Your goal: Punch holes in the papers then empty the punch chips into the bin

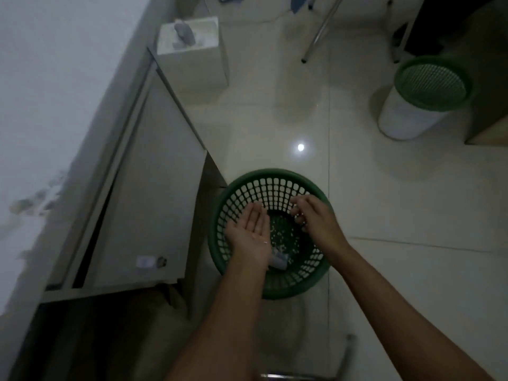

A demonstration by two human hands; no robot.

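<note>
A green mesh bin (270,179) stands on the tiled floor beside a desk. White punch chips (284,236) lie scattered on its dark bottom, next to a crumpled pale scrap (279,260). My left hand (251,233) is held flat over the bin's left side, palm up and fingers together, with nothing in it. My right hand (316,217) hovers over the bin's right side, palm down, fingers loosely curled and apart. No hole punch and no papers are in view.
A white desk (41,133) with a cabinet door (154,204) fills the left. A tissue box (189,37) sits further back. A second green-rimmed white bin (423,97) stands at the right, near chair legs (320,31) and a dark cabinet (486,78).
</note>
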